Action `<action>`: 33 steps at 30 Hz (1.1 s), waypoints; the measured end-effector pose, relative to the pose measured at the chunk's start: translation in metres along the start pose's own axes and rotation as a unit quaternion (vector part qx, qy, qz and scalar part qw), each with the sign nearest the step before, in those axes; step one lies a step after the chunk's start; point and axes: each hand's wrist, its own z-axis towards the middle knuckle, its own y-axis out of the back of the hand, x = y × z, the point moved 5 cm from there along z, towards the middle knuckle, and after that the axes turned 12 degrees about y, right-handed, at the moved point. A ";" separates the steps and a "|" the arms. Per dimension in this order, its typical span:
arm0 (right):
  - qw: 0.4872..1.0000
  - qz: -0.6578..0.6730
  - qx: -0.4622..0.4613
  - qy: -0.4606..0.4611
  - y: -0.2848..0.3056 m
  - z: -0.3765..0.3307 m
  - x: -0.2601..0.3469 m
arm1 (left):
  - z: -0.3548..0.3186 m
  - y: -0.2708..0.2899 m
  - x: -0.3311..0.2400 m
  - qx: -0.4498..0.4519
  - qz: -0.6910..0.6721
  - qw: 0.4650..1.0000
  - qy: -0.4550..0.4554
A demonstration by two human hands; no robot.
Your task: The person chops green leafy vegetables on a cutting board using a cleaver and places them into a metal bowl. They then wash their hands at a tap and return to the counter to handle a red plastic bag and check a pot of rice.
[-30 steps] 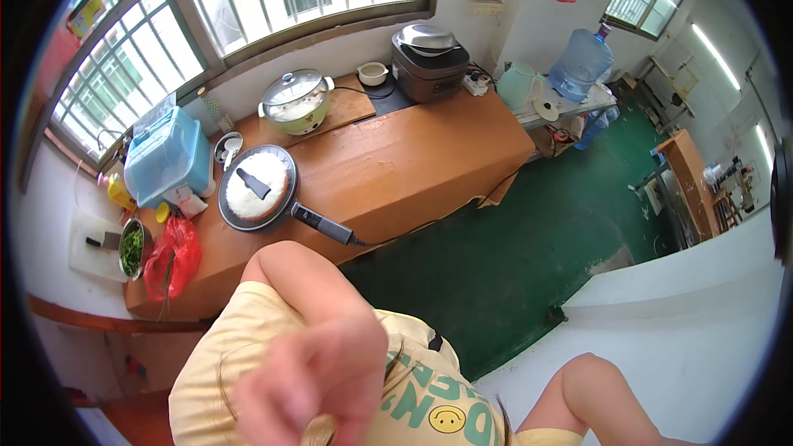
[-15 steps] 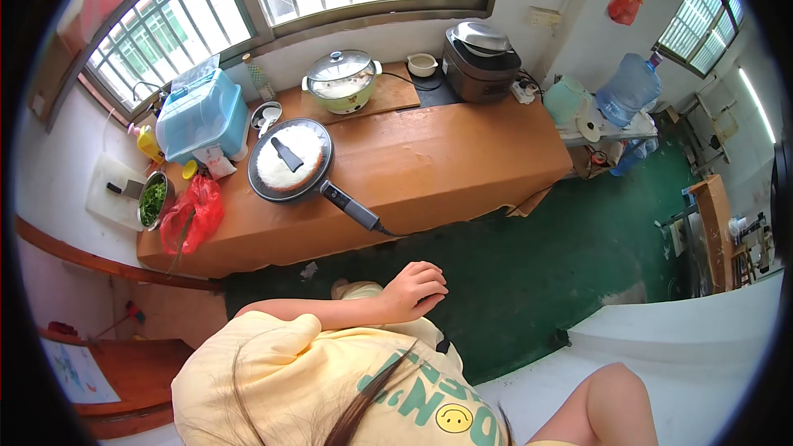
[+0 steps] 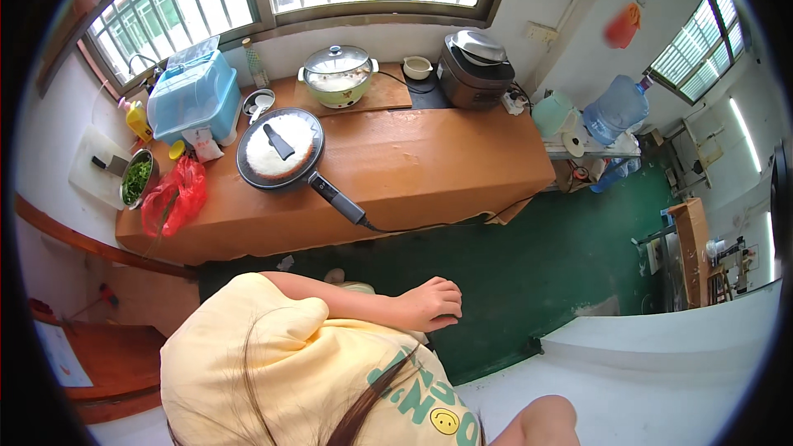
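Hovering over the green floor point(image 3: 578, 264), the left hand point(image 3: 431, 304) hangs in front of the yellow shirt point(image 3: 306, 372), its grip loosely curled with the fingers point(image 3: 450, 289) bent together and nothing held between them. A bare bit of the other arm shows at the bottom edge, but the right hand itself is out of view, so its grip can't be told.

Nearest thing to that left hand is the frying pan point(image 3: 279, 149), and it sits well apart from the grip, up on the tabletop point(image 3: 429, 165), lying flat near the left end. Round, dark-rimmed, it holds a pale flat round of something white with a dark spatula point(image 3: 279, 142) resting on top. The pan handle point(image 3: 339, 200) is long and black, pointing down toward the tabletop's front edge (the end closest to the hand).

Smooth orange-brown wood, that tabletop, long and rectangular. Behind the pan stands a pale green pot point(image 3: 337, 76) with a glass lid on a wooden board, and right of it a dark boxy cooker point(image 3: 475, 70) with a shiny metal lid. At the left end: a translucent blue plastic box point(image 3: 194, 97), a crinkled red plastic bag point(image 3: 175, 198), and a metal bowl of chopped greens point(image 3: 136, 180).
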 end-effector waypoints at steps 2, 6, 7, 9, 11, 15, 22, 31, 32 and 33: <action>0.991 -0.115 0.014 -0.069 0.003 -0.028 0.010 | 0.022 0.023 -0.012 -0.002 -0.052 0.999 -0.015; 0.914 -0.214 0.214 -0.272 0.015 -0.115 0.018 | 0.077 0.151 -0.088 -0.109 -0.136 0.974 -0.146; 0.874 -0.183 0.254 -0.372 0.014 -0.139 0.025 | 0.084 0.185 -0.113 -0.111 -0.183 0.952 -0.218; 0.763 -0.134 0.339 -0.533 0.019 -0.183 0.047 | 0.099 0.214 -0.145 -0.129 -0.325 0.871 -0.345; 0.667 -0.063 0.415 -0.616 0.013 -0.210 0.067 | 0.096 0.238 -0.174 -0.181 -0.350 0.803 -0.447; 0.468 0.141 0.551 -0.676 0.000 -0.278 0.133 | 0.069 0.250 -0.200 -0.304 -0.321 0.677 -0.589; 0.174 0.165 0.634 -0.735 0.084 -0.351 0.225 | 0.077 0.152 -0.135 -0.353 -0.282 0.582 -0.676; 0.031 0.260 0.299 -0.918 0.062 -0.384 0.224 | 0.042 0.088 0.031 -0.218 0.048 0.971 -0.084; 0.002 0.294 0.242 -0.925 0.037 -0.383 0.216 | 0.017 0.093 0.042 -0.235 0.062 0.970 -0.033; -0.033 0.320 0.181 -0.929 0.020 -0.383 0.214 | -0.006 0.104 0.045 -0.254 0.089 0.963 0.020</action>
